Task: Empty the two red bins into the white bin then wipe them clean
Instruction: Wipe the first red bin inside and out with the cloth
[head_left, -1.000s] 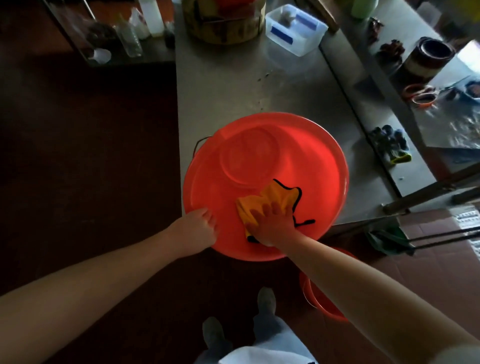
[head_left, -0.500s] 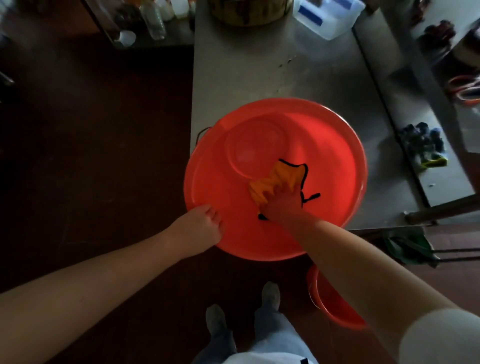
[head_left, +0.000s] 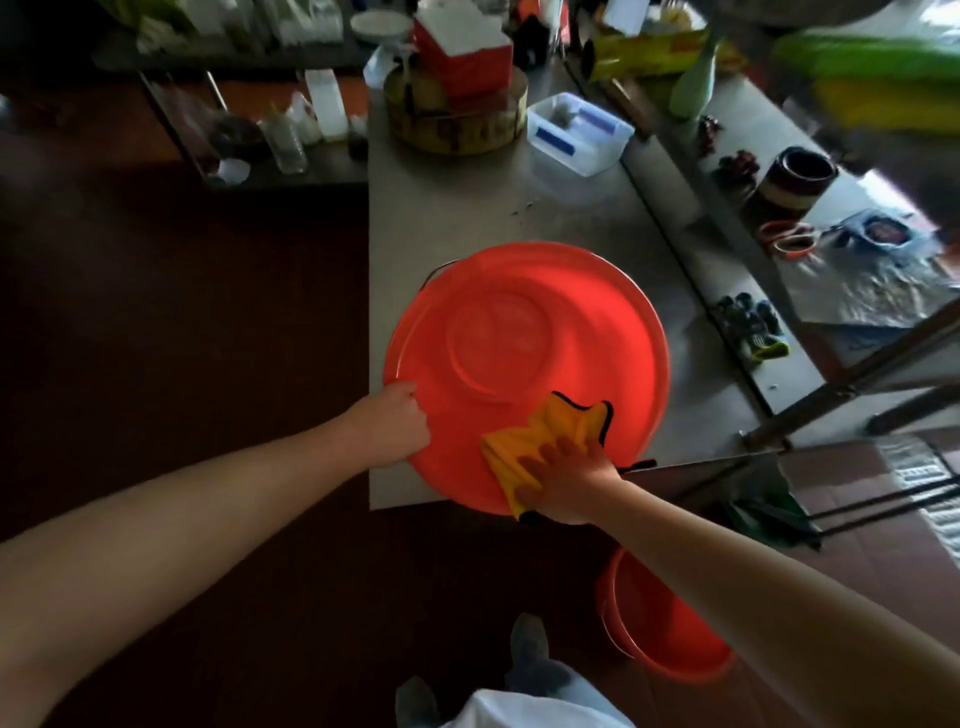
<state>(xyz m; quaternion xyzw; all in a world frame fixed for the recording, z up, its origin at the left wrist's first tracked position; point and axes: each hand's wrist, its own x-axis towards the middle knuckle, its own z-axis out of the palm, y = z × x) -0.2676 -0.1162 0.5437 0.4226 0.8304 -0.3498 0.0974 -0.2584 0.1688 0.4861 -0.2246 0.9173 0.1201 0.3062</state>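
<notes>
Both hands are on the upturned bin (head_left: 545, 312). My left hand (head_left: 392, 423) is clenched on its left rim, fingers curled tight against the plastic and holding it in place. My right hand (head_left: 571, 486) lies on the orange cloth (head_left: 550, 426), fingers spread and fairly straight, pressing it flat against the bin's sloping wall on the side nearest me. A black-edged corner of the cloth sticks out beyond my fingertips toward the bin's round base, and another bit of it hangs below my palm at the rim.

The bin sits bottom-up at the near left corner of the tabletop (head_left: 467, 218), its rim reaching just over the near edge. A thin wire handle shows under its far left rim.

On the floor to my right, below the table's near edge and partly hidden by my right forearm, stands the second bin (head_left: 660, 623), mouth up.

Toward the far edge of the tabletop are a clear box (head_left: 579, 132) with blue handles and, just left of it, a round wooden block (head_left: 457, 124). A pair of dark gloves (head_left: 753, 327) lies on the lower ledge past the right edge.
</notes>
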